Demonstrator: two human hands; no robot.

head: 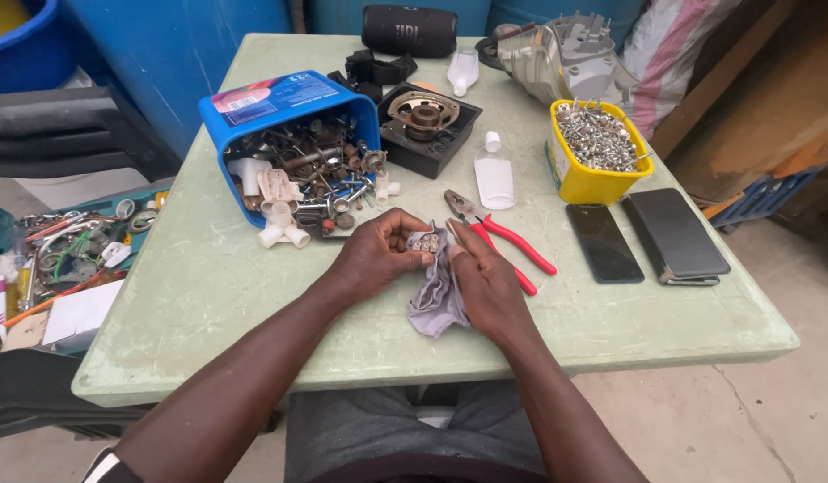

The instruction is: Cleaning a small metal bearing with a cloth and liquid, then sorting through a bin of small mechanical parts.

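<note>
Green table [208, 295], hands [378, 255] gripping small part [423, 242], grey cloth [436, 300]

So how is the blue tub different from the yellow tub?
The blue tub lies tipped on its side, spilling metal bits and white pipe joints onto the table; the yellow tub stands upright. The blue tub holds mixed parts, the yellow tub mostly silvery screws. The blue tub looks bigger. Both are open plastic tubs of hardware.

On my table I count two dark phones [604, 242] [675, 232], two tubs, one blue [253, 103] and one yellow [593, 183], one pair of red-handled pliers [503, 241], two white bottles [494, 174] [462, 70], one grey cloth [436, 300].
</note>
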